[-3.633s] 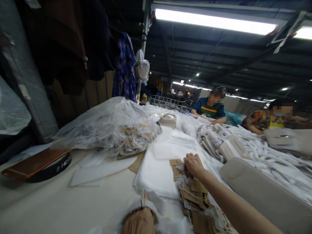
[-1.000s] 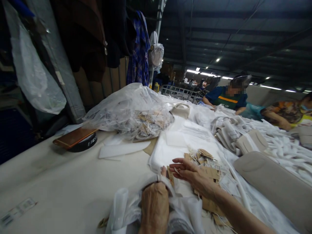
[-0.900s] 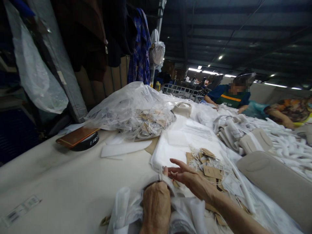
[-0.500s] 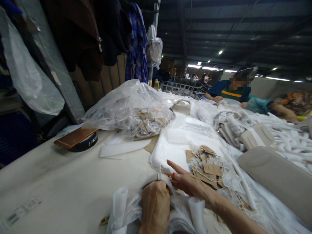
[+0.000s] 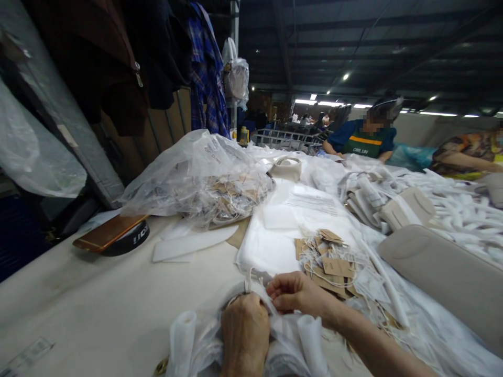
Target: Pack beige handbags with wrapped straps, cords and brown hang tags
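Observation:
At the bottom middle sits a handbag in clear plastic wrapping [image 5: 214, 335], flanked by two white foam rolls [image 5: 183, 335]. My left hand [image 5: 245, 330] is closed over its top edge in a fist, the fingertips hidden. A thin white string loop [image 5: 248, 280] stands up just beyond the knuckles. My right hand [image 5: 301, 296] is at the right side of that edge, fingers bent together in a pinch; what lies between them is too small to make out. Right behind it is a pile of brown cardboard tags [image 5: 338, 267] with white strings.
A large clear bag of tags [image 5: 231, 193] lies at centre left, near a phone [image 5: 106, 233] on a black round object [image 5: 133, 241]. White foam sheets [image 5: 259, 246] cover the middle. To the right are beige bag pieces [image 5: 440, 272]. Two people [image 5: 361, 139] work across the table.
My right hand's stretched fingers have curled in to a pinch at the bag's edge. My left fist stays on the bag. The whole view has shifted slightly.

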Demonstrator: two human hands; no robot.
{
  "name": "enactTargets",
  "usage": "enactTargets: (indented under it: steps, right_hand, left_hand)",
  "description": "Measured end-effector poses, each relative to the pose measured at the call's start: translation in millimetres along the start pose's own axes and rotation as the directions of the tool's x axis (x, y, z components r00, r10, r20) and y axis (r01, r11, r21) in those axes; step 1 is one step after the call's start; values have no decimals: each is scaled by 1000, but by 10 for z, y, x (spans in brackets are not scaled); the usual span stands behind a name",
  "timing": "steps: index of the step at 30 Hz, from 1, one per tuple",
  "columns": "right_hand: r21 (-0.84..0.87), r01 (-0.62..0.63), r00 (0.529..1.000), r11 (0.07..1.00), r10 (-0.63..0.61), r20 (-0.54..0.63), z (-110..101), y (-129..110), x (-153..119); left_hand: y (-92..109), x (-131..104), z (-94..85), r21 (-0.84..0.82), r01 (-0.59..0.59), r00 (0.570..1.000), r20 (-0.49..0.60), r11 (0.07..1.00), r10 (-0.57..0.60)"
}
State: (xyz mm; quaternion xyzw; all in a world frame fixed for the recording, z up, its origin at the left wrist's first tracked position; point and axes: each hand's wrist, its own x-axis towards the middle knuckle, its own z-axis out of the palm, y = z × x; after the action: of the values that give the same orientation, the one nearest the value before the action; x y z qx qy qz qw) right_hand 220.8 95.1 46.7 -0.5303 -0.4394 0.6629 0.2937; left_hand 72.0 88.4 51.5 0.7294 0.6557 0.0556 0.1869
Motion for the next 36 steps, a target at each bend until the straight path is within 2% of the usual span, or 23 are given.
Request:
enactTargets:
  steps: [5, 10, 13, 17, 20, 23, 26, 29, 33, 36]
  right_hand:
    - [-209, -14, 998, 978, 0, -64, 17, -5, 68]
    - [-450, 0, 995, 893, -43, -86, 16, -116, 11]
    - [-625, 48, 990, 779, -121, -75, 1, -218, -59]
    - [-832, 87, 973, 548, -225, -46, -73, -306, -150]
    - [-915, 84, 964, 393, -266, -25, -144, -311, -184]
    - [-939, 80, 960, 334, -279, -17, -175, -297, -182]
    - [-913, 108, 960, 393, -280, -7, -149, -290, -164]
    - [-825, 128, 973, 550, -230, -3, -107, -269, -137]
    - [-614, 120, 991, 780, -135, 22, -100, -180, -60]
    - [-444, 111, 994, 889, -99, 52, -126, -108, 15]
  left_hand:
    - [0, 6, 3, 15, 4, 1000, 1, 1000, -4]
    - [-19, 3, 39, 35, -7, 999, -40, 999, 8]
    - [-33, -3, 61, 37, -19, 998, -61, 999, 21]
    - [-34, -11, 53, 14, -10, 999, -50, 1000, 11]
    - [-25, -14, 38, 7, -2, 999, -37, 1000, 3]
    - [-18, -4, 39, 12, -2, 1000, -30, 1000, 2]
    - [-17, 6, 50, 9, -7, 999, -37, 1000, 7]
    - [-21, 4, 52, 5, -8, 999, -52, 1000, 9]
    - [-39, -4, 71, -12, -10, 998, -57, 1000, 9]
    - [-77, -2, 128, -33, -29, 995, -101, 999, 26]
